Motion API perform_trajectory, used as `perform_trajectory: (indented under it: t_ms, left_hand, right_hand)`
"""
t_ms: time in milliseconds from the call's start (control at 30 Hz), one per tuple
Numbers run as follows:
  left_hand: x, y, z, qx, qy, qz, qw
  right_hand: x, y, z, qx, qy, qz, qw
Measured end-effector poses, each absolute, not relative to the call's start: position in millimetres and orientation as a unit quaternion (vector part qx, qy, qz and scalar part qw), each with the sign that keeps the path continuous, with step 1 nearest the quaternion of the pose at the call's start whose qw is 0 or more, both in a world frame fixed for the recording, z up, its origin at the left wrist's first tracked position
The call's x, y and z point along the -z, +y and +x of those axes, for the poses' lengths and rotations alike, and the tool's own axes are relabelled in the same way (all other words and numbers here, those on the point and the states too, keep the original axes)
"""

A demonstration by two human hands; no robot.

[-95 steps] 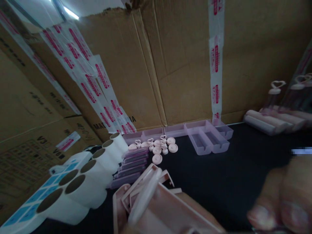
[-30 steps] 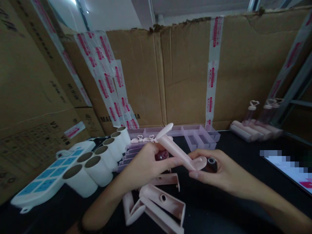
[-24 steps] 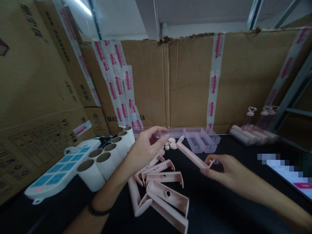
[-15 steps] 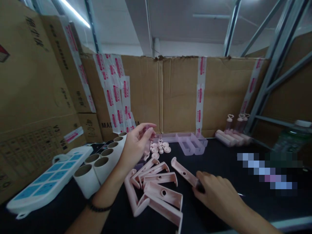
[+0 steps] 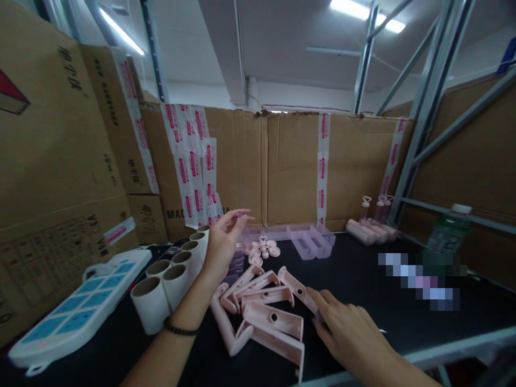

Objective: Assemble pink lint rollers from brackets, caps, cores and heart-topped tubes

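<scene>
Lying on the desk [image 5: 346,274], six pink brackets [image 5: 268,295] are flanked by seven white tubes [image 5: 152,309]; another bracket [image 5: 291,281] is held in the curled right hand [image 5: 318,310], a purple piece [image 5: 241,215] pinched by the left hand [image 5: 240,217].

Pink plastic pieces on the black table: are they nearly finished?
Maybe partway. The clear heart-topped tubes standing by pale pink cylinders at back right look finished. The right hand holds one long pink plastic bracket; what the left hand pinches is unclear. The loose pink brackets and small round pink discs look left to do.
</scene>
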State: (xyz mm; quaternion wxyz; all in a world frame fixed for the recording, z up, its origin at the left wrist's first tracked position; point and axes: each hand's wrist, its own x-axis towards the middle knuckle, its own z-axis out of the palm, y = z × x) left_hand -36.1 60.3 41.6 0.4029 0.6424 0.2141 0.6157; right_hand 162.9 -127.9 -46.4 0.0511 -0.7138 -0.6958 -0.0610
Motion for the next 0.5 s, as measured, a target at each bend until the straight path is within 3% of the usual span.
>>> perform_trajectory:
  t_ms: [267, 500]
  left_hand:
    - [-42.3, 64.7, -38.8, -0.642, 0.191, 0.557, 0.490]
    - [-42.3, 73.0, -44.5, -0.663, 0.171, 0.508, 0.523]
  right_hand:
    - [31.4, -120.3, 199.6, 0.057, -0.658, -0.736, 0.150]
    - [75.0, -70.8, 255.7, 0.049, -0.665, -0.726, 0.166]
